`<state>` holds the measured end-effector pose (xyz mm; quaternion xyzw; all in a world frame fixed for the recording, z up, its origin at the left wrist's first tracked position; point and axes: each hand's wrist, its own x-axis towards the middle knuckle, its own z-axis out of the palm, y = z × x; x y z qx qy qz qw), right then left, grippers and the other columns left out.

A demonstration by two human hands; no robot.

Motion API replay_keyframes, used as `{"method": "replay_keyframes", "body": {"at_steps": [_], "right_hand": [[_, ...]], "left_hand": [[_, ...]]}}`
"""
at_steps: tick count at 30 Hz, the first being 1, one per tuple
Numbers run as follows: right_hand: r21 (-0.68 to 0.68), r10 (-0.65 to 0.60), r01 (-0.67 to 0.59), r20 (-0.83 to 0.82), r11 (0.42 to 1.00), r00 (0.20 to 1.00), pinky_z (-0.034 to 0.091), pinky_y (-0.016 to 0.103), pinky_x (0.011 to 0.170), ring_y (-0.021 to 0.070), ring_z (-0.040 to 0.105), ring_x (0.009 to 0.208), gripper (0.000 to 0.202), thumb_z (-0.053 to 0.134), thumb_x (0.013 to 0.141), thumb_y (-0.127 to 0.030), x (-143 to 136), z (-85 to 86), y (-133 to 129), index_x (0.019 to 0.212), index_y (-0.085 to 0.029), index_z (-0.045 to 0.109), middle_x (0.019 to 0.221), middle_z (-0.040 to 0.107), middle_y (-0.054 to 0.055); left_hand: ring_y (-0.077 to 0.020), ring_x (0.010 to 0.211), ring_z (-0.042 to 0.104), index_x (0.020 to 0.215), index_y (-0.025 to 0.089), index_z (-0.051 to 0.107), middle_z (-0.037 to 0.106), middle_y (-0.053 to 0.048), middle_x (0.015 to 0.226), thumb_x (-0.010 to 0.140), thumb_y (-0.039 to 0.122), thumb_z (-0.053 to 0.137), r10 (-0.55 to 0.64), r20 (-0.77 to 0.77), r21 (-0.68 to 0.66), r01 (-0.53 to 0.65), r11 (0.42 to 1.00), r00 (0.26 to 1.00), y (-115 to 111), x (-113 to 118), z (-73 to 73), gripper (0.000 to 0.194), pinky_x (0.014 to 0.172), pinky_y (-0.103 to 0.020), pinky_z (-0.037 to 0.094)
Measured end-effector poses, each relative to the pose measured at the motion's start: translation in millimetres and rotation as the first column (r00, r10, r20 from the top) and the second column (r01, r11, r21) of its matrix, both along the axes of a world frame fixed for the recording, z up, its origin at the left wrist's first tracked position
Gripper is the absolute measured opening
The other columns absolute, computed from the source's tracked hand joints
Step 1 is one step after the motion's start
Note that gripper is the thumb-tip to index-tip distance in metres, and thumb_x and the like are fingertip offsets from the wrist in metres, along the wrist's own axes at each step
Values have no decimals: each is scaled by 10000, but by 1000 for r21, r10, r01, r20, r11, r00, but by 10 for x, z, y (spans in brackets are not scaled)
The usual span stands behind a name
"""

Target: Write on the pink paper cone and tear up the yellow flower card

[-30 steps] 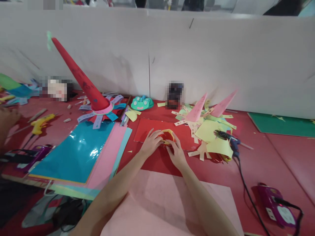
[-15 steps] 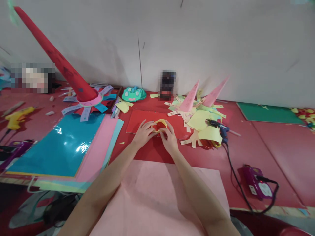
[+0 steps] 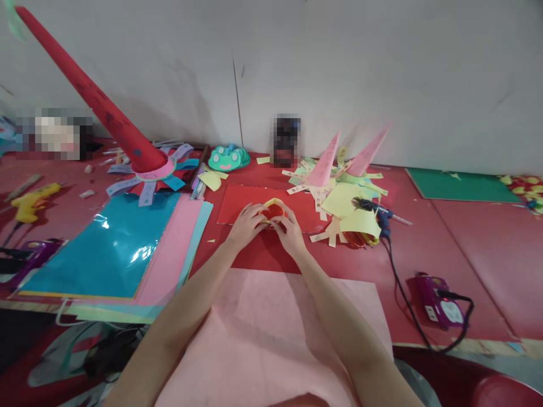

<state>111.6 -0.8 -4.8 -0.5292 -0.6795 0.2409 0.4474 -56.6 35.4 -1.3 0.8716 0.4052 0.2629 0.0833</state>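
Both hands hold a small yellow paper ring point(image 3: 274, 202) above a red board point(image 3: 237, 202) on the table. My left hand point(image 3: 247, 225) has its fingers closed on the ring's left side. On the right side, my right hand point(image 3: 290, 229) pinches the same ring near its lower edge. Red shows through the middle of the ring. A large sheet of pink paper point(image 3: 271, 316) lies in front of me, under my forearms.
At right are pink paper cones point(image 3: 326, 161), yellow paper pieces point(image 3: 339, 202), a blue glue gun point(image 3: 384, 222) and a corded purple box point(image 3: 439, 299). Coloured sheets point(image 3: 114, 243), a tall red cone point(image 3: 106, 110) and a yellow glue gun point(image 3: 34, 202) lie left.
The hands stay on the yellow ring, with small shifts of the fingers. The whole view has shifted slightly.
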Motion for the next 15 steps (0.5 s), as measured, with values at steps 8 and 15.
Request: {"method": "replay_keyframes", "body": {"at_steps": [8,15], "right_hand": [[-19,-41,40,-64,999,997,527,311,757,168,605,969,227,452,870,-356,4,14,-8,902,-219,630,1323,477,103],[-149,-440,414,-294,898,849,487,396,850,183,644,826,353,317,902,-404,275,95,161,965,-170,574,807,686,69]], "left_hand": [[-182,1143,510,851,184,625,596,-64,1161,893,261,461,-39,37,-10,40,999,999,46,11,-28,186,1050,-426,344],[-187,1168,504,824,190,625,601,-52,1177,888,235,469,63,11,54,-63,997,998,15,45,1,175,1084,-442,290]]}}
